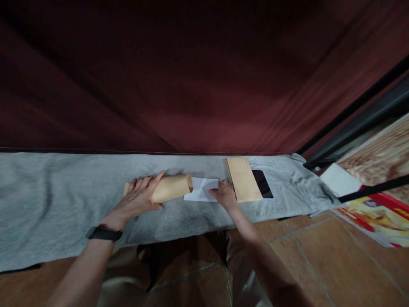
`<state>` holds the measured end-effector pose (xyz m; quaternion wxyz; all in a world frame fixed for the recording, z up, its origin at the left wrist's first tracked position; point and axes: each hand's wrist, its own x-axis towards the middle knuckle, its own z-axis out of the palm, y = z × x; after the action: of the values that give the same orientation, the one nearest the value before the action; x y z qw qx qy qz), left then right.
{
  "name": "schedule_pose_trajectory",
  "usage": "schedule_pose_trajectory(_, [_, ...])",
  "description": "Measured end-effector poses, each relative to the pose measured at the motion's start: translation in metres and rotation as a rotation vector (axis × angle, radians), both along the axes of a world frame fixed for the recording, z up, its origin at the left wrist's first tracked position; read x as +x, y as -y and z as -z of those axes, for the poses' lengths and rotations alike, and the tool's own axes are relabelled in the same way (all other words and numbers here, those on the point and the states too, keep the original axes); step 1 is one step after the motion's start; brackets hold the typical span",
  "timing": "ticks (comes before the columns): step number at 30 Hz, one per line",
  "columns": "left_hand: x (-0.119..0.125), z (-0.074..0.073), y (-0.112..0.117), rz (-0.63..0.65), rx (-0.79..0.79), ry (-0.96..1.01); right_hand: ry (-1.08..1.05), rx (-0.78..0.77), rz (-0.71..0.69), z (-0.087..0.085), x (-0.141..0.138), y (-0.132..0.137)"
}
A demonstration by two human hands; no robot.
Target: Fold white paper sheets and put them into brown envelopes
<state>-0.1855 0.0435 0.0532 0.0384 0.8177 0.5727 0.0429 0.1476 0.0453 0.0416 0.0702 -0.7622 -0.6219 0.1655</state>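
My left hand, with a dark band on its wrist, grips a tan paper envelope from above, thumb along the near side. The envelope lies sideways and its right end gapes open. Just beyond that mouth is a folded white sheet of paper, its left edge close to the opening; whether it reaches inside I cannot tell. My right hand pinches the right edge of the sheet between thumb and fingers. Close to the right of that hand, several tan envelopes appear to lie in a stack.
A dark-screened phone or tablet sits partly under the stack. Grey cloth covers the narrow table, with a dark red curtain behind. At the right stand a black metal frame and a red-and-yellow printed box above the tiled floor.
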Motion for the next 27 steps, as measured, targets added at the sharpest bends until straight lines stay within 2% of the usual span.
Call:
schedule_pose_trajectory(5, [-0.004,0.002,-0.001,0.025,-0.01,-0.01,-0.063,-0.016,0.018,0.007,0.004,-0.003])
schedule_pose_trajectory(10, [-0.006,0.001,-0.002,0.01,-0.013,0.008,-0.251,0.086,-0.025,0.02,0.013,-0.009])
schedule_pose_trajectory(14, [-0.007,-0.001,-0.003,-0.055,-0.051,0.018,-0.61,0.303,0.03,0.02,0.026,-0.02])
schedule_pose_trajectory(17, [-0.006,0.0,-0.004,-0.062,-0.031,0.027,-0.904,0.561,0.048,0.012,0.033,-0.027])
schedule_pose_trajectory(19, [-0.006,0.002,-0.005,-0.066,-0.015,0.036,-1.077,0.637,0.046,0.006,0.034,-0.027])
schedule_pose_trajectory(23, [-0.005,0.006,-0.008,-0.056,0.017,0.042,-1.311,0.525,0.057,0.002,0.027,-0.022])
schedule_pose_trajectory(27, [-0.007,0.012,-0.012,-0.05,0.09,0.059,-1.288,0.435,0.021,0.008,0.021,-0.018])
